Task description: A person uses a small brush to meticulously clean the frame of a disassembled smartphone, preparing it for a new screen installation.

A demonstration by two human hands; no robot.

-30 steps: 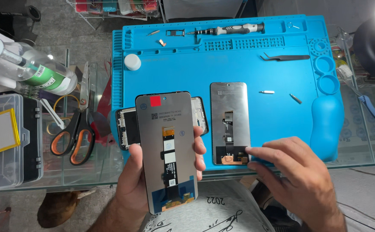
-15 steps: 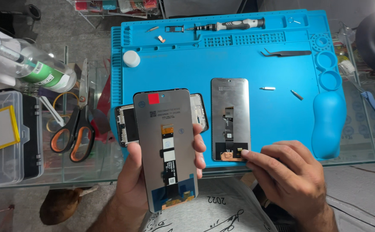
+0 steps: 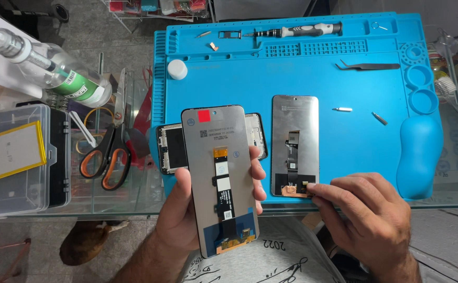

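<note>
My left hand [image 3: 187, 209] holds a grey phone screen panel [image 3: 218, 178] upright, back side facing me, with a flex ribbon down its middle and a red sticker at the top. Behind it a black phone frame [image 3: 168, 149] lies across the near left edge of the blue work mat [image 3: 292, 73]. A second grey screen panel [image 3: 294, 144] lies flat on the mat. My right hand [image 3: 365, 220] rests at that panel's lower end, fingertips pinching its small connector at the bottom right corner.
On the mat: a screwdriver [image 3: 297, 31], tweezers [image 3: 368, 66], a white cap [image 3: 177, 69], small screws and bits [image 3: 342, 109]. Left of the mat lie orange-handled scissors [image 3: 108, 157], a clear bottle [image 3: 56, 73] and a clear plastic box [image 3: 22, 157]. The glass table edge runs just before me.
My right hand has slid left along the flat panel's lower edge until its fingertips reached the connector. The left hand has kept the upright panel nearly still.
</note>
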